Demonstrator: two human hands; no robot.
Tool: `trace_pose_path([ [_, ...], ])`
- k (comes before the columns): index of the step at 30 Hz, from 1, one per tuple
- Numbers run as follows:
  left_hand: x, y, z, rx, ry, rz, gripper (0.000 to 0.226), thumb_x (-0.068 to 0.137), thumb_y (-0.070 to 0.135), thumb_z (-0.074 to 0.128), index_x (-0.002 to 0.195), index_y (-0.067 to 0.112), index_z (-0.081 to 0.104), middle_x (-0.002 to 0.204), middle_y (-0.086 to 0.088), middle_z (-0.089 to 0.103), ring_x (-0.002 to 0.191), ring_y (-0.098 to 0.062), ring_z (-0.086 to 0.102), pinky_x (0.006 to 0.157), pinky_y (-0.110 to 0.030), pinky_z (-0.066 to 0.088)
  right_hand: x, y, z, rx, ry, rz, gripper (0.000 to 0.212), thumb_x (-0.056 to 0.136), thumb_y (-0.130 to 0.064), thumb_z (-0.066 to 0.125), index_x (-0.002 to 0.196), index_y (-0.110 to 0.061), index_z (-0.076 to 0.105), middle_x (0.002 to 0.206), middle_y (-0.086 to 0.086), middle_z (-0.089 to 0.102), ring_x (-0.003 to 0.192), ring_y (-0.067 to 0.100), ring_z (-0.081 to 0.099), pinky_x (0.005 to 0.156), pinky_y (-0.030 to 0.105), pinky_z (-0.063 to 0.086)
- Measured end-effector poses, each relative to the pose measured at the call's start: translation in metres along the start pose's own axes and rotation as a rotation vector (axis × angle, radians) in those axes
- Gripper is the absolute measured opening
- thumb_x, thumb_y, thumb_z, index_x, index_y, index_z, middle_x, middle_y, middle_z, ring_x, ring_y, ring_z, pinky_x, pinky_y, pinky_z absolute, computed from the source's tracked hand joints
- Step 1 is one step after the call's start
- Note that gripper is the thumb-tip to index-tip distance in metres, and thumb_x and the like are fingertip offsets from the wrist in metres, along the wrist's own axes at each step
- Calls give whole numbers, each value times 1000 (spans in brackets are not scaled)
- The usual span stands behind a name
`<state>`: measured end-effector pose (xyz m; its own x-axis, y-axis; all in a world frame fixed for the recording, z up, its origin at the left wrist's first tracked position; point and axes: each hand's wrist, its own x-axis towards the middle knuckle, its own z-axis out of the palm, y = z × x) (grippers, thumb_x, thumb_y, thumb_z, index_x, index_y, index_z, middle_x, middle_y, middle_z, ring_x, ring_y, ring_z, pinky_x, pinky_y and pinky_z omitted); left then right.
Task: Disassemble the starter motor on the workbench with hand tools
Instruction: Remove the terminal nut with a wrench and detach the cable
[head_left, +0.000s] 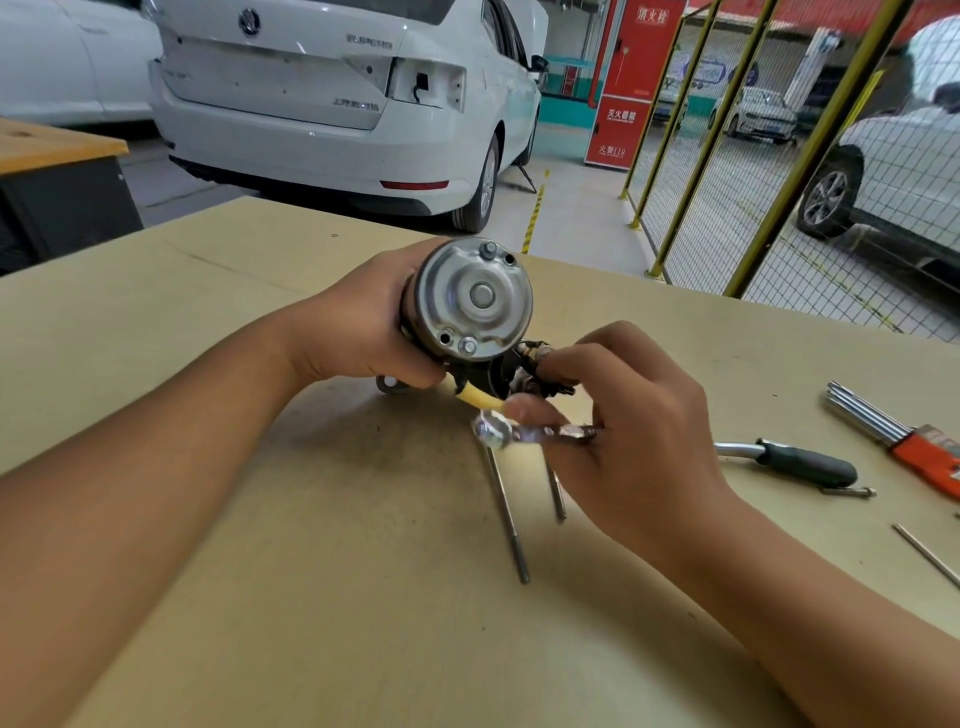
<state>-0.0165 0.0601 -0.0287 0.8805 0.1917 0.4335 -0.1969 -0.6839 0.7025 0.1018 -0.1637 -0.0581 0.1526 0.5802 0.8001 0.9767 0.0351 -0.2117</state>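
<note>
The bench (208, 322) is bearing everything. The left hand (353, 327) is gripping the motor (470, 301) above it, fingers curled round its body. The right hand (613, 415) is pinching a wrench (524, 431) beneath the motor's terminals. Two bolts (509, 519) are lying below.

Car workshop (white car (332, 104), workbench (260, 571))

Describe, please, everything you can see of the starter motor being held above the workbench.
The starter motor is a dark cylinder with a shiny round metal end cap facing the camera; the cap has a raised centre boss and bolt heads near its rim. The left hand grips the body, lifted off the workbench. Below hang a yellow-sleeved lead and dark terminals, where the right hand works with a small wrench.
</note>
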Motion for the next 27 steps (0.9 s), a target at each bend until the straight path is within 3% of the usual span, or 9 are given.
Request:
trace_pose_path([
  [3,-1,3,0,-17,-12,5,86,46,18,76,111,71,58,101,33,69,96,10,66,73,-6,50,-1,2,0,-5,-29,-25,10,92,-13,72,98,-6,76,94,7,63,68,30,62,54,42,52],
  [6,0,0,0,-25,-18,-6,86,45,11,76,106,69,60,94,30,70,87,7,68,62,-9,51,-3,5,-2,-10,-94,-67,30,83,6,65,108,-8,76,104,10,62,67,34,64,53,45,54],
  [10,0,-1,0,-28,-24,2,90,48,1,74,105,69,61,92,31,70,84,8,68,60,-7,49,0,0,-1,26,-8,-22,14,93,-14,71,103,-7,76,96,8,63,68,15,57,58,31,49],
  [12,-1,1,0,-36,-19,3,88,48,6,74,106,69,60,94,33,69,87,11,67,64,-5,48,3,0,0,7,35,10,13,92,-19,74,94,-6,77,89,7,62,66,17,55,55,32,47],
  [15,-1,1,0,-38,-26,1,87,47,7,75,107,69,60,94,32,69,87,9,68,63,-6,49,1,4,-2,8,-28,-56,10,90,-4,73,98,-6,78,93,8,62,68,23,60,56,39,50],
  [18,0,-1,0,-22,-28,-1,90,49,0,74,106,69,60,92,29,70,85,5,69,61,-10,51,-2,3,-2,-12,-71,-94,30,81,11,72,105,-6,77,101,9,63,68,25,61,52,41,51],
  [22,-1,0,0,-12,-12,6,95,51,1,76,111,72,57,102,30,70,96,5,68,69,-11,54,1,-5,3,-8,48,17,12,89,-19,78,94,-7,75,89,5,63,64,18,55,54,34,49],
  [25,-1,2,0,-15,-15,0,95,51,2,77,113,72,57,104,30,70,98,5,68,70,-14,57,1,-4,2,3,-17,-12,6,88,-7,74,94,-6,76,92,7,64,68,28,62,54,41,52],
  [27,-1,2,0,-5,-22,-4,95,50,2,75,111,72,57,100,32,69,95,7,68,67,-11,54,-2,-2,-1,7,-82,-53,24,81,8,72,99,-7,76,99,8,64,72,27,63,54,42,52],
])
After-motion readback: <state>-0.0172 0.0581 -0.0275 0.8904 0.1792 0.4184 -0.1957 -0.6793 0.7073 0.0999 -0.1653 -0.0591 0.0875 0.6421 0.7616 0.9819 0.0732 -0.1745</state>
